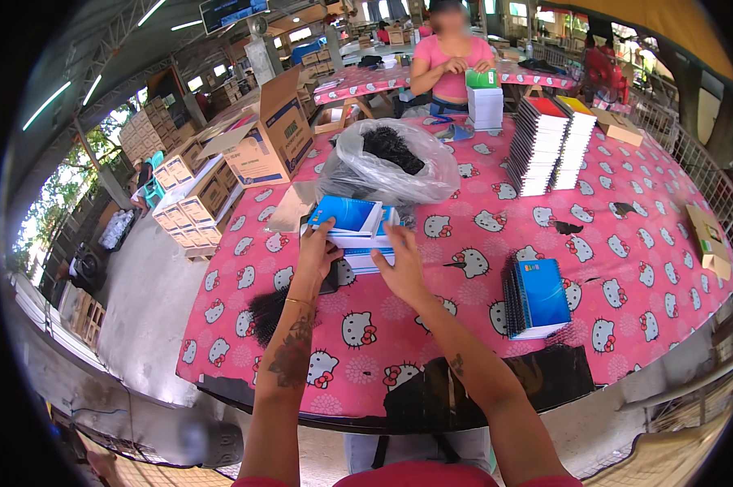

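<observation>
Between my hands is a small stack of blue-covered notebooks with white page edges, slightly fanned. My left hand grips its left side, fingers wrapped round the edge. At the right side, my right hand has its thumb and fingers closed on the page edges of the notebooks. A bundle of black spiral binding coils lies beside my left forearm. To the right stands a stack of blue spiral notebooks, with black coils along its left side. Beyond my hands sits a clear plastic bag holding black coils.
Tall stacks of red and yellow notebooks stand at the far right. Across the pink patterned table, a person handles a green notebook on a white stack. An open carton stands at the left; a cardboard piece lies right.
</observation>
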Demonstrator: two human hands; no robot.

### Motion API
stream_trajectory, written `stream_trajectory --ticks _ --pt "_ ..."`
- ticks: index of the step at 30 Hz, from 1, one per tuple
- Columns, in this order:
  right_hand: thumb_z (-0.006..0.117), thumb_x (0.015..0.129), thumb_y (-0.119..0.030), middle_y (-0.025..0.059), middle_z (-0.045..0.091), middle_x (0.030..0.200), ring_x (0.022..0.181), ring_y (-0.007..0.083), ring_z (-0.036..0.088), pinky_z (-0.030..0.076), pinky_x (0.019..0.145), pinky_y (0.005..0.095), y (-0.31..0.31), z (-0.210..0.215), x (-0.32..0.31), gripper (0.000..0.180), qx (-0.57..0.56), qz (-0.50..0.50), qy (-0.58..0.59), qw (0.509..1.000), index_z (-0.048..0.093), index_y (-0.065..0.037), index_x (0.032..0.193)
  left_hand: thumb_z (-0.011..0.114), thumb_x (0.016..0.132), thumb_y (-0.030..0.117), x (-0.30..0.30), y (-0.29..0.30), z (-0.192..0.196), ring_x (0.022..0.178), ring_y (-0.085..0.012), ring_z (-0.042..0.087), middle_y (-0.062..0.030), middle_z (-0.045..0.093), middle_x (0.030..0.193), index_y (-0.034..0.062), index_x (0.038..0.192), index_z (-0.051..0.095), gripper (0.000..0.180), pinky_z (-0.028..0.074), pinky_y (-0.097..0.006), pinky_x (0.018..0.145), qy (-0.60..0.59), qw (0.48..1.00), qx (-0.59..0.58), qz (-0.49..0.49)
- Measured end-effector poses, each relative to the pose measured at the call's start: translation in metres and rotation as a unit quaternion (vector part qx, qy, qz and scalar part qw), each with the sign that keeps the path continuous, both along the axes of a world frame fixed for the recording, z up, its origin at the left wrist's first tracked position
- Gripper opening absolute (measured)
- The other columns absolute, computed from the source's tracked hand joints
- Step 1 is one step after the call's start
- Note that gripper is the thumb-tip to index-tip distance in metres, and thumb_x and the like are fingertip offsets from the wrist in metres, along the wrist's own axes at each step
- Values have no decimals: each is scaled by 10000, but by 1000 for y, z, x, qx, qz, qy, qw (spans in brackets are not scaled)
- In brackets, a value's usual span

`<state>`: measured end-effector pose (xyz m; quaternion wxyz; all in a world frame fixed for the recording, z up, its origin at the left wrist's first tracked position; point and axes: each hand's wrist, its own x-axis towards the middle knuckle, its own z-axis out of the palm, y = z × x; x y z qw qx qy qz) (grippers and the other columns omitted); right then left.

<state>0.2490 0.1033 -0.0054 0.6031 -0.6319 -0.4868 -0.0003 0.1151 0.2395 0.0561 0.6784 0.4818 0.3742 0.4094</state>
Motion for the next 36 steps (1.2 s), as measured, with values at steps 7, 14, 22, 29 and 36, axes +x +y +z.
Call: stream_trajectory --ticks 7,14,22,29,36 --pt "709 862 -288 125 471 1439 1302 367 475 417 988 532 -15 20 -5 470 -57 -69 -127 988 640 -148 1305 758 845 326 -11 4 4 1026 -247 581 -74 603 1075 79 1217 582 480 482 -457 778 94 992 72 45" --pt "697 859 -240 88 556 1374 1231 297 552 409 980 506 -11 24 13 340 13 -75 -269 960 643 -95 1161 796 809 326 -15 -3 17 813 -178 616 -40 653 959 37 1166 616 493 468 -334 646 189 971 127 68" --pt "680 866 -167 48 621 1233 1182 272 586 411 984 490 -9 28 31 339 9 -17 -339 941 617 -153 1198 779 826 175 -32 12 12 767 -178 642 -32 658 884 37 1086 630 330 574 -379 612 98 991 70 60" --pt "670 863 -161 93 560 1357 1273 273 539 374 1085 461 -13 54 30 482 -94 90 -123 984 563 -100 1329 707 790 41 -60 -13 66 696 -217 628 -102 662 882 31 1146 609 370 531 -367 639 141 859 445 212" --pt "630 811 17 138 472 1467 1391 249 421 326 1150 370 -107 32 10 775 34 305 72 949 338 -47 1527 717 688 61 -42 -147 52 899 -357 649 -158 687 991 118 1199 631 521 472 -496 837 365 635 669 -129"
